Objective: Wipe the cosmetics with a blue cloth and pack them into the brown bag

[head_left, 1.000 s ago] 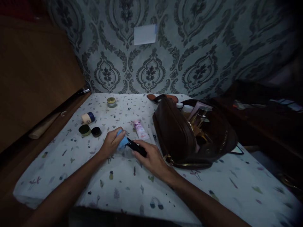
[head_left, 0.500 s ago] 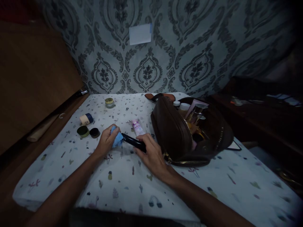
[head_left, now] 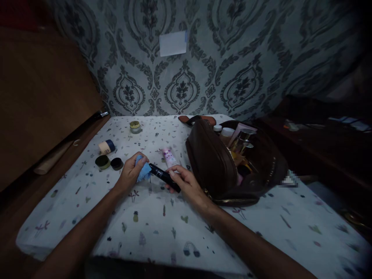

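My left hand (head_left: 131, 170) is closed around a crumpled blue cloth (head_left: 143, 171), which touches the left end of a glossy black tube-shaped cosmetic container (head_left: 163, 176). Fingers of my right hand (head_left: 186, 183) grip the other end of that container, thumb on top and fingertips showing beneath. Small pale lettering shows on its side. Just behind the container lies a pink and white tube (head_left: 169, 157), partly covered by my right hand. The open brown cosmetic bag (head_left: 210, 164) stands to the right of my right hand, filled with bottles and tubes.
Left on the patterned cloth (head_left: 151, 232) are a green-sided jar (head_left: 102, 162), a small dark jar (head_left: 116, 163), a cream bottle with a navy cap (head_left: 106, 147) and a gold-lidded glass jar (head_left: 135, 127). A wooden panel (head_left: 43, 104) borders the left; a patterned wall rises behind.
The black container has turned in my right hand, so its lettering now shows. My right fingers have shifted their hold on it. My left hand and the blue cloth stay nearly in place.
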Motion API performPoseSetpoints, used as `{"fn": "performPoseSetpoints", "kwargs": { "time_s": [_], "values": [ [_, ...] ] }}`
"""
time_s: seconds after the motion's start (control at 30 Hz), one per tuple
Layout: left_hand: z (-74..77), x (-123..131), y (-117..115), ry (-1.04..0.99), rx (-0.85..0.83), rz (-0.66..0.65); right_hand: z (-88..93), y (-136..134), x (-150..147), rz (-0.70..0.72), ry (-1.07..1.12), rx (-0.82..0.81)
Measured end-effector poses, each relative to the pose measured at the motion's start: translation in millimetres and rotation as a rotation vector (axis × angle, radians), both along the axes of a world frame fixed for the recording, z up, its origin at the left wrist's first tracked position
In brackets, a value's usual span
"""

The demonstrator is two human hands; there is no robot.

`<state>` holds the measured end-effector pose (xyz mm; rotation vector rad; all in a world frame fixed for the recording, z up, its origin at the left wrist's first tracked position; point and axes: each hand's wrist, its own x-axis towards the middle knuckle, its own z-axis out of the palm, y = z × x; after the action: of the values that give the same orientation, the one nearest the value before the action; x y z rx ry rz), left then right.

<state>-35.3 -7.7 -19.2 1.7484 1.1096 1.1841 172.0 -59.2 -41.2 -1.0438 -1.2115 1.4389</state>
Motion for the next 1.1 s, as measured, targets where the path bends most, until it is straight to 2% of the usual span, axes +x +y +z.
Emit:
{"fn": "performPoseSetpoints", "kwargs": {
  "time_s": [0.2, 0.3, 0.37, 0.53, 0.6, 0.67, 0.83, 0.97, 1.1],
  "values": [
    [2.8, 2, -2, -0.076, -0.042, -0.004, 0.9, -2, -2, 0.174, 0.360, -0.370],
    [3.5, 4, -1, -0.096, -0.054, -0.002, 2.7, -4, -3, 0.202, 0.374, -0.457],
    [2.2, 4, 0, -0.120, -0.077, 0.015, 3.2, -5, -4, 0.145, 0.255, -0.350],
    [-2.5, 4, 5, -0.153, -0.118, 0.052, 4.5, -12, -6, -0.097, -0.350, 0.289],
    [-3.6, 4, 5, -0.171, -0.126, 0.053, 4.9, -14, -5, -0.116, -0.464, 0.407],
    [-4.5, 4, 5, -0.197, -0.141, 0.051, 5.0, -15, -4, -0.086, -0.472, 0.415],
    [-8.5, 5, 2, -0.216, -0.153, 0.030, 3.2, -15, -5, 0.013, -0.387, 0.314],
    [-11.6, 7, 2, -0.273, -0.175, -0.011, 1.1, -15, -9, 0.105, -0.221, 0.153],
    [-10.8, 9, 4, -0.381, -0.313, -0.077, -0.5, -14, -13, 0.181, -0.033, 0.005]
  ]
}}
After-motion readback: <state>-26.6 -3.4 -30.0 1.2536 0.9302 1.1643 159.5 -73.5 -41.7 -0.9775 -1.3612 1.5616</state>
